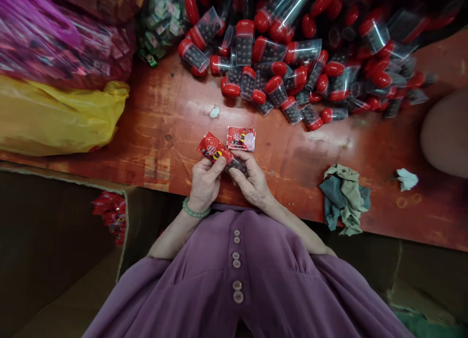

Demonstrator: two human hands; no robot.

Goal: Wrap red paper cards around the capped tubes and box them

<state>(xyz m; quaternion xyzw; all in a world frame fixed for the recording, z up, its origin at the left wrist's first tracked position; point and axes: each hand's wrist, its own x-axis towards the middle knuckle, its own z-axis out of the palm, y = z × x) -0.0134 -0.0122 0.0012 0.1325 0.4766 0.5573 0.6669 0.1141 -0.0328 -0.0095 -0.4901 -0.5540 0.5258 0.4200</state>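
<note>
Over the near part of the table, my left hand (205, 184) is closed on a red printed packet (212, 146), thumb on top. My right hand (253, 181) pinches a clear tube of dark balls (239, 165) at the packet's right end. Fingers partly cover the tube, and I cannot tell how much of it sits inside the packet. Just beyond my fingers, a small stack of flat red packets (239, 138) lies on the tabletop. A green bead bracelet (196, 211) circles my left wrist.
Clear tubes with red caps (270, 50) are heaped along the far side of the red table (157, 133). Bags of packets (98, 50) and a yellow bag (62, 119) stand left. Crumpled cloths (343, 194) lie right. A cardboard box (126, 231) holding red packets is below left.
</note>
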